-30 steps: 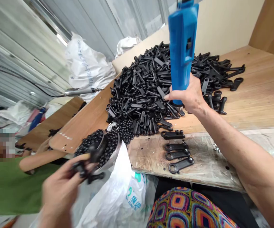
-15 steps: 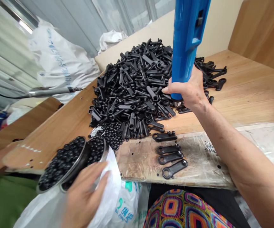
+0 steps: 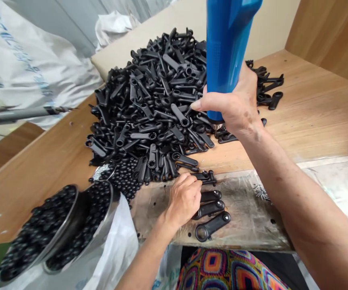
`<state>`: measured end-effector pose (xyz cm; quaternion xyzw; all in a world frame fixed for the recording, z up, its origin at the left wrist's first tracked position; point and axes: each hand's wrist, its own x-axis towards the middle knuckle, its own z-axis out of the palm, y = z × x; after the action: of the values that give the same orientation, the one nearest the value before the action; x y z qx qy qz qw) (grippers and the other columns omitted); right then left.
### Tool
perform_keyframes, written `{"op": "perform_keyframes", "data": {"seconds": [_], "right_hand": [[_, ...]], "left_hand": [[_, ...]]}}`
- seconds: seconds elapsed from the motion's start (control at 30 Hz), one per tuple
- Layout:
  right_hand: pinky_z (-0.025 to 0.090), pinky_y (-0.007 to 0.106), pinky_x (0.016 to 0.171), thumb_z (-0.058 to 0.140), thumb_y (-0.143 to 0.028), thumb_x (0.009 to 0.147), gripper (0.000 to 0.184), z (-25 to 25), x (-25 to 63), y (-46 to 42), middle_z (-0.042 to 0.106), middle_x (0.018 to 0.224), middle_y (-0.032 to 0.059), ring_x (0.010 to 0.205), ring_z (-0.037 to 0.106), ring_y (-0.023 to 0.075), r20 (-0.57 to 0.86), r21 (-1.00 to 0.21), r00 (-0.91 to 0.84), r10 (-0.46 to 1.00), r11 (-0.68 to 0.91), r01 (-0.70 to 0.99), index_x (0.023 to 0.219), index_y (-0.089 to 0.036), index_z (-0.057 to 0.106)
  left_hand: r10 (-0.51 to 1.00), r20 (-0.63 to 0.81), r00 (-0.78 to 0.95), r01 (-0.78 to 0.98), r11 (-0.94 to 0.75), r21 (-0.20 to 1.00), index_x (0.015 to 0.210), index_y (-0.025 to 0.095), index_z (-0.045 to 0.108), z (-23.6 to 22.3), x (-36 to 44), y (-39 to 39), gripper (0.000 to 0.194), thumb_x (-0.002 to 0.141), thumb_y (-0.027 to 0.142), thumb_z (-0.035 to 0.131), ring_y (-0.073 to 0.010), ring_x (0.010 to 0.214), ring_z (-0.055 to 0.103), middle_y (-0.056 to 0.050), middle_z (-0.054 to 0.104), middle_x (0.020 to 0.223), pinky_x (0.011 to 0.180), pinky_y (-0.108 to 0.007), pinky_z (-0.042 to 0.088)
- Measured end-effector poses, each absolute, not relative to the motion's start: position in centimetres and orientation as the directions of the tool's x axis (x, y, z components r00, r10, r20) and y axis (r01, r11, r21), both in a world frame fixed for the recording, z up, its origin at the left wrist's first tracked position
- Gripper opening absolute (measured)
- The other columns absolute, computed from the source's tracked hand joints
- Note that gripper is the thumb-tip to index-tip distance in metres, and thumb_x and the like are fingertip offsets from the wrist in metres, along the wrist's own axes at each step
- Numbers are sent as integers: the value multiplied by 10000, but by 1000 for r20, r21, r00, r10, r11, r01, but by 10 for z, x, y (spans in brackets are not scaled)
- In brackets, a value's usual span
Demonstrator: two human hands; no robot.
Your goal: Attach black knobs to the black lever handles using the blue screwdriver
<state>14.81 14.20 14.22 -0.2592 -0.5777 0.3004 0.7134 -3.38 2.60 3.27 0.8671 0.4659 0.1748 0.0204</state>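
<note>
Your right hand (image 3: 234, 110) grips a blue tool (image 3: 225, 48) at the edge of the black lever pile (image 3: 150, 108), while your left hand (image 3: 183, 200) curls narrowly just below the pile, its hold unclear.

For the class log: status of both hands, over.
Right hand grips blue power tool, tip at pile edge. Left hand at black ring-ended handle. Bowl of black beads left, not in way.

Two hands (image 3: 184, 200), two bowls (image 3: 107, 219), four separate levers (image 3: 212, 226)
</note>
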Motion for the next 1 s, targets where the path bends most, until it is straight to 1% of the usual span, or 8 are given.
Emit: {"op": "perform_keyframes", "data": {"seconds": [0.13,0.3,0.47,0.63,0.7,0.8,0.9,1.0], "right_hand": [[423,299,528,768,-208,509,428,145,146,138,531,685,-52,632,521,170,596,-797,130,793,603,-22,849,-296,525],[420,303,518,771,-209,522,419,143,142,137,544,678,-55,622,541,172,584,-809,80,808,587,-29,852,-290,526],[400,310,493,757,-200,548,406,140,138,137,551,650,-43,554,522,166,624,-776,98,775,630,-40,883,-250,534],[429,319,500,803,-237,489,441,140,138,137,579,697,-31,608,555,194,553,-833,124,824,549,71,843,-272,543],[440,317,512,808,-245,482,419,138,137,138,583,710,-30,629,566,196,546,-837,144,825,537,100,810,-275,548],[436,305,508,814,-229,481,416,136,135,139,584,701,-38,614,568,183,570,-822,143,809,565,74,800,-268,549],[426,300,502,816,-202,482,404,135,131,139,578,674,-36,604,569,180,632,-767,151,761,641,-24,780,-243,547],[408,292,500,821,-192,459,373,136,127,135,563,669,-23,614,562,173,641,-746,175,748,660,-86,695,-218,533]], "left_hand": [[821,193,536,789,-569,231,758,144,627,37,-30,23,219,763,38,436,-201,822,498,-66,588,779,753,-340,438],[833,95,544,812,-552,191,718,149,603,36,-29,23,195,748,49,438,-216,873,503,-74,591,865,781,-365,440],[834,145,532,818,-551,167,825,143,628,32,-32,18,186,814,132,443,-245,981,508,-97,604,1006,837,-394,451],[829,222,514,829,-546,120,891,149,638,23,-33,16,203,852,184,442,-275,1005,525,-94,630,1030,827,-449,447],[821,242,517,816,-558,151,900,152,638,23,-36,15,186,847,180,463,-278,1028,520,-89,631,1047,838,-449,442],[830,300,470,791,-547,273,974,155,628,29,-54,10,196,829,135,498,-235,1035,525,-78,622,1077,892,-395,434],[875,363,321,809,-452,376,1023,156,614,37,-85,0,247,821,77,494,-163,948,567,-59,637,1004,873,-293,448],[931,309,193,851,-315,419,976,167,631,40,-114,-11,219,832,87,488,-129,857,600,-32,654,918,799,-234,466]]}}
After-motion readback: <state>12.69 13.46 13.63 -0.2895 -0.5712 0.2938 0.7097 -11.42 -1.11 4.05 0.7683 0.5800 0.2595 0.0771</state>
